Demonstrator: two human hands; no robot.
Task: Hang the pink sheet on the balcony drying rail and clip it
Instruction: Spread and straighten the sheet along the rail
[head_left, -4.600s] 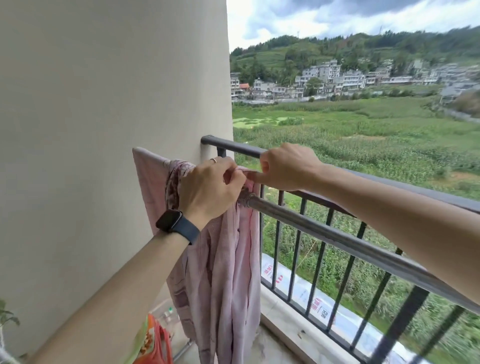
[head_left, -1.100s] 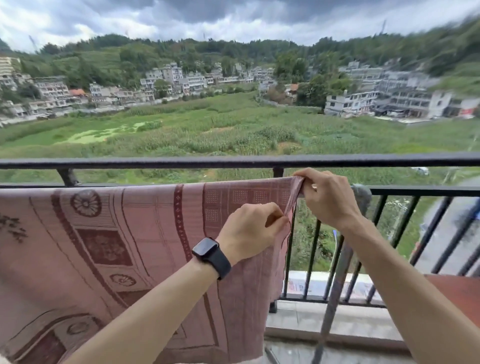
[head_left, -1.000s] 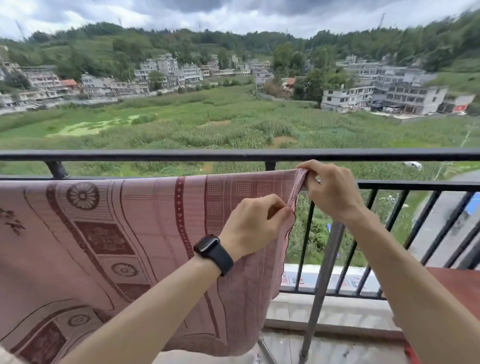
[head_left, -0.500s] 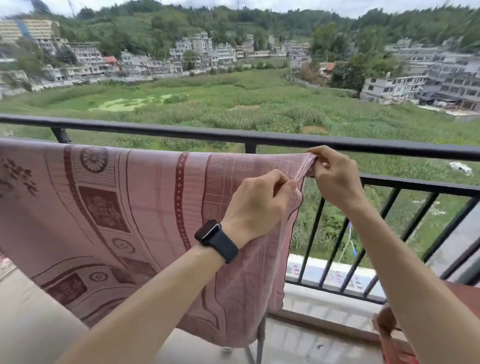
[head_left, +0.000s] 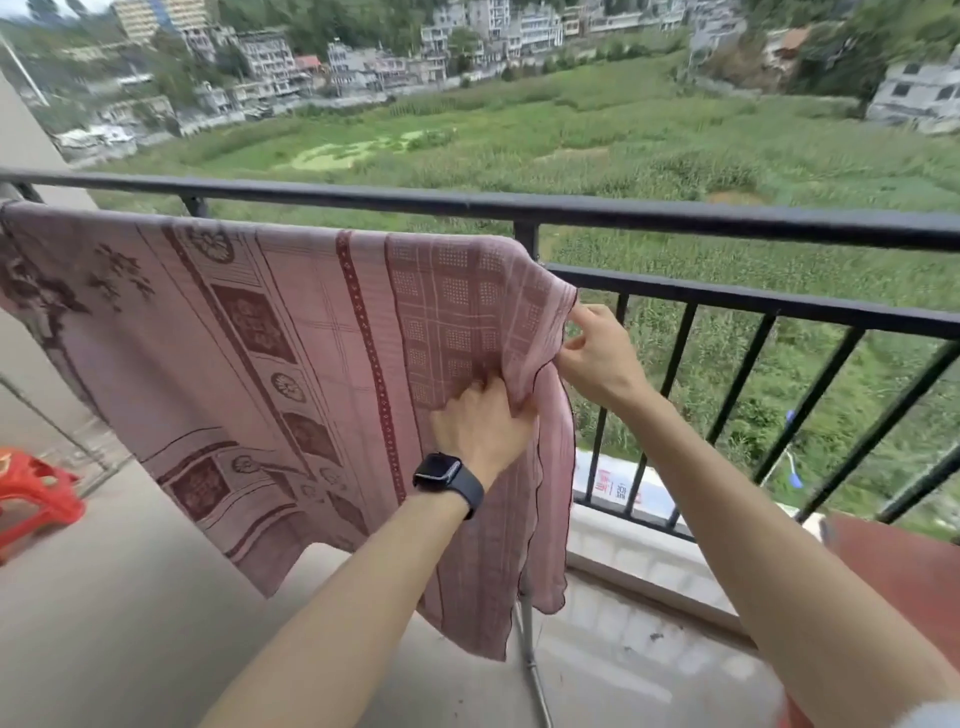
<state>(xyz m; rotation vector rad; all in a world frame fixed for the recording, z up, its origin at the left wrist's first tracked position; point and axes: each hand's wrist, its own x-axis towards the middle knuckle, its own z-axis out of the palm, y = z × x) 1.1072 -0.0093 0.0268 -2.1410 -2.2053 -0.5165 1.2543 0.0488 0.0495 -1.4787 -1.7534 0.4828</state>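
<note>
Draping pink sheet (head_left: 311, 338), hiding drying rail

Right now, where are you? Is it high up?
Probably a home balcony, fairly high up: a black railing edges it, a pink sheet hangs drying, and beyond lie a green field and houses seen from above.

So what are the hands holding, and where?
Both hold the pink sheet at its right edge: left hand grips lower down, right hand pinches just below the top corner.

Black railing (head_left: 675, 221) blocks reach behind the draped pink sheet (head_left: 260, 338); floor (head_left: 130, 623) below lies open.
</note>
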